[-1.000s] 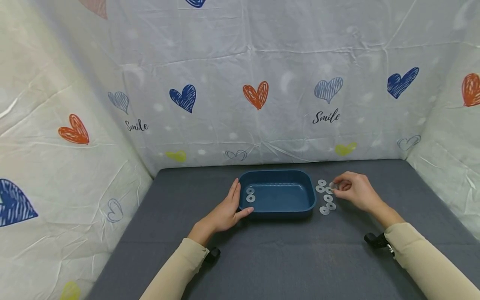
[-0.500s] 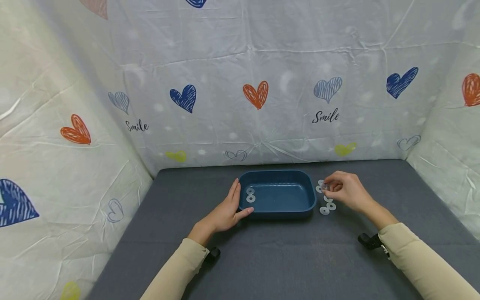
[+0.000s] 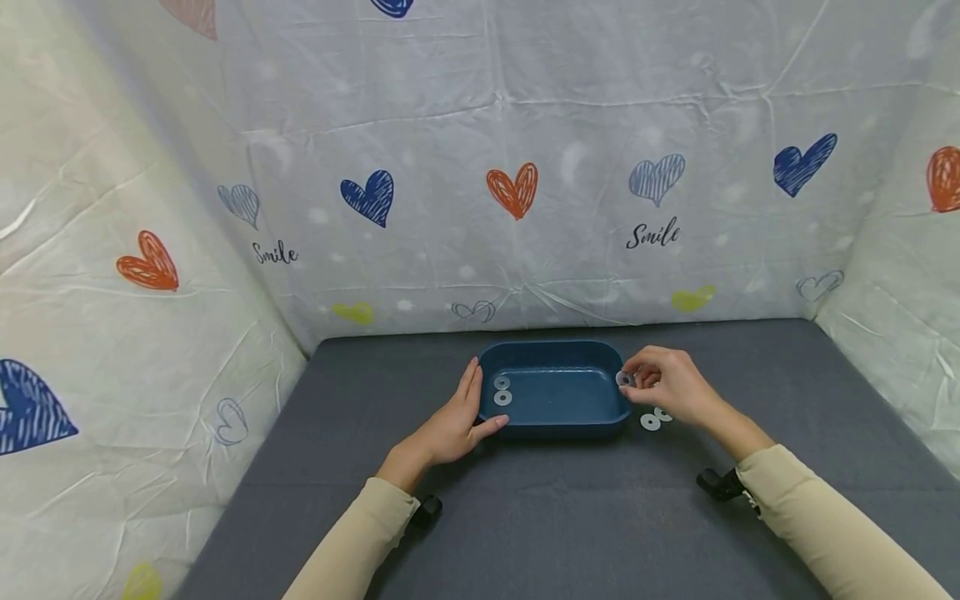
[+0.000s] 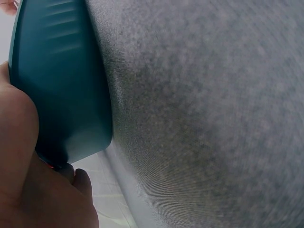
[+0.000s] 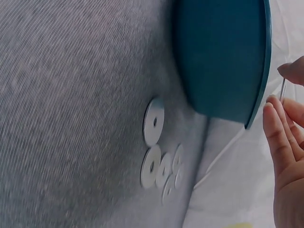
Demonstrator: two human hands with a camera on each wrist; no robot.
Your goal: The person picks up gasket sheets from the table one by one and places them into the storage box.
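Observation:
A blue rectangular tray [image 3: 562, 402] stands on the dark grey cloth, with two flat metal washers [image 3: 502, 398] lying inside near its left end. My left hand [image 3: 446, 427] holds the tray's left front corner: the fingers lie along the left side and the thumb goes over the front rim. Between thumb and fingertips, my right hand [image 3: 671, 387] pinches a washer [image 3: 624, 378] at the tray's right rim. It appears edge-on in the right wrist view. Loose washers [image 5: 153, 122] lie on the cloth right of the tray, mostly hidden by the right hand in the head view.
A grey cloth [image 3: 570, 517] covers the table. White fabric with printed hearts [image 3: 450, 250] hangs behind it and along both sides. A dark strap [image 3: 720, 485] sits at the right wrist, and another strap [image 3: 429, 510] at the left.
My right hand has carried the pinched washer left, from above the loose washers to the tray's right rim. The left hand and the tray have stayed in place.

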